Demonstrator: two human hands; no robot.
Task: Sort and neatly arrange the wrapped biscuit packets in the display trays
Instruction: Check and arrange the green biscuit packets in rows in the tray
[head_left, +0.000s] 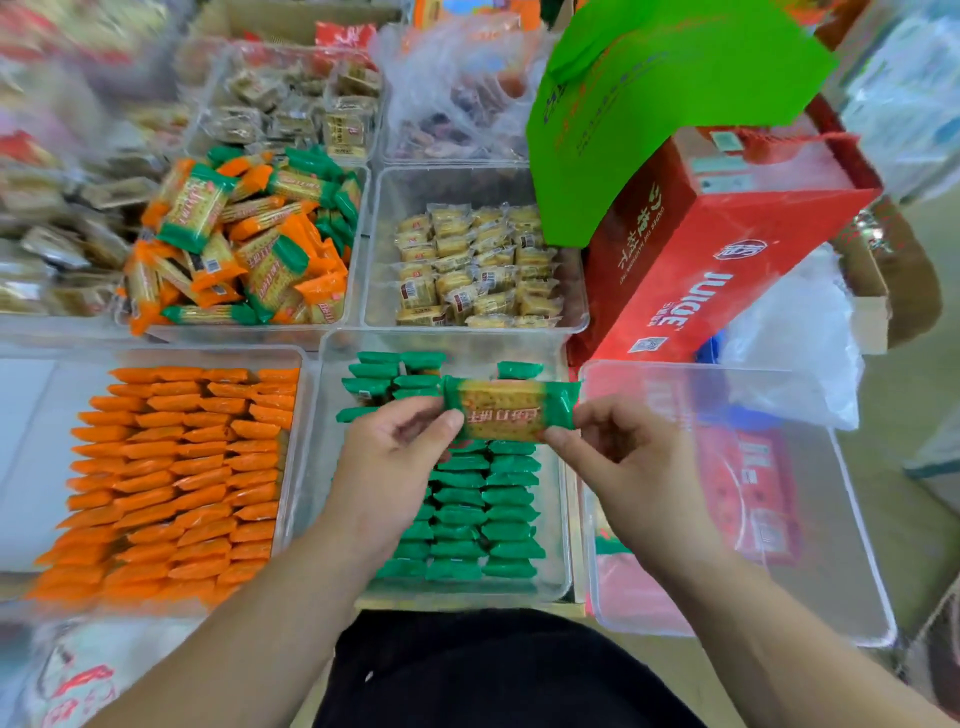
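Pinching one green packet (511, 410) at each end with curled fingers (451, 419) of left hand (395, 462) and right hand (623, 462), above centre-frame tray (563, 525).

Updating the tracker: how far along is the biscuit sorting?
Done: orange packets lie in neat rows in the left tray, green packets in rows in the middle tray. In hand: one green biscuit packet, pinched at its ends by the left hand and right hand above the middle tray. Left: a mixed pile of orange and green packets further back, still unsorted.
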